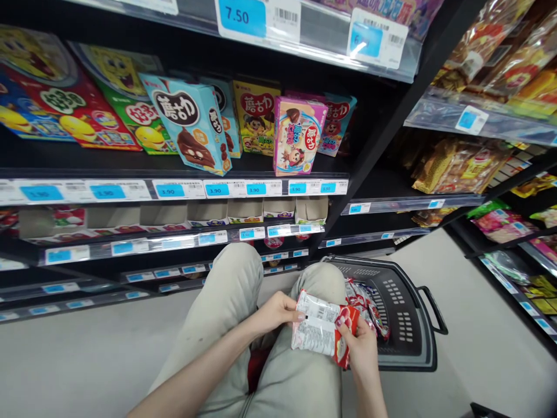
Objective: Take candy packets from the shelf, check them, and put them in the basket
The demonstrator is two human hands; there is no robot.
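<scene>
A red and white snack packet (319,325) is held between both hands above my knees, its printed back turned up. My left hand (278,312) pinches its left edge, thumb on top. On the red right end, my right hand (357,343) grips the packet with the thumb over the front. Just beyond the right hand is a dark shopping basket (400,313) on the floor, with several shiny red and silver packets (369,305) lying in it.
Ahead stands a shelf with a light blue box (189,125), a pink and purple box (299,136) and several SpongeBob boxes. Small open cartons (246,212) line the shelf below. Bagged goods (461,165) sit on shelves to the right. My bent knees (237,270) are near the lower shelves.
</scene>
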